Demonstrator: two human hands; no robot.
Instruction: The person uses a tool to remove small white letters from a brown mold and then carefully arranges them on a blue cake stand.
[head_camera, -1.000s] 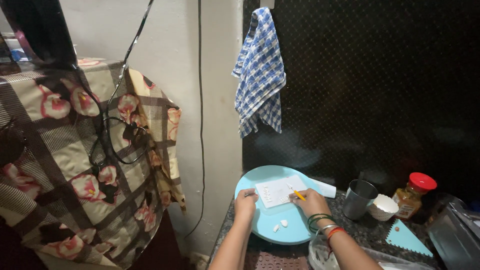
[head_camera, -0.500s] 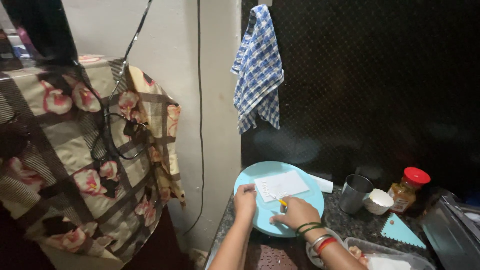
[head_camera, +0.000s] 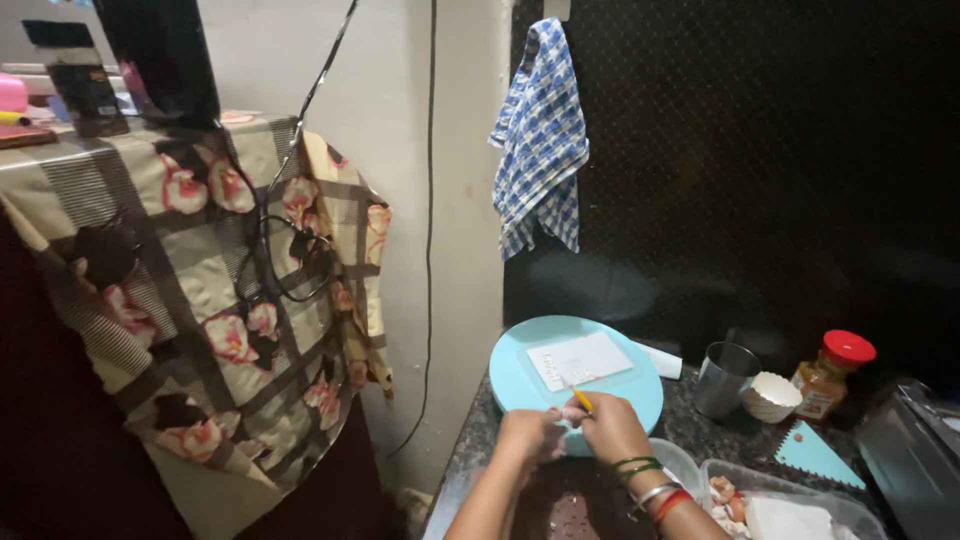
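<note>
A round light-blue board (head_camera: 520, 375) lies on a dark speckled counter, with a white paper sheet (head_camera: 580, 360) on it. My right hand (head_camera: 612, 428), with bangles at the wrist, holds a thin yellow tool (head_camera: 581, 399) at the board's near edge. My left hand (head_camera: 528, 435) is pressed close against it, fingertips pinching a small white piece (head_camera: 570, 413) between both hands.
A metal cup (head_camera: 724, 378), a white paper cup (head_camera: 771, 396) and a red-lidded jar (head_camera: 830, 375) stand to the right. A teal scraper (head_camera: 815, 455) and clear plastic containers (head_camera: 770, 495) lie near. A checked blue towel (head_camera: 540, 140) hangs above. A floral cloth (head_camera: 210, 290) covers furniture at left.
My hands have drawn back from the paper sheet to the board's near edge and come together. The view has shifted slightly right.
</note>
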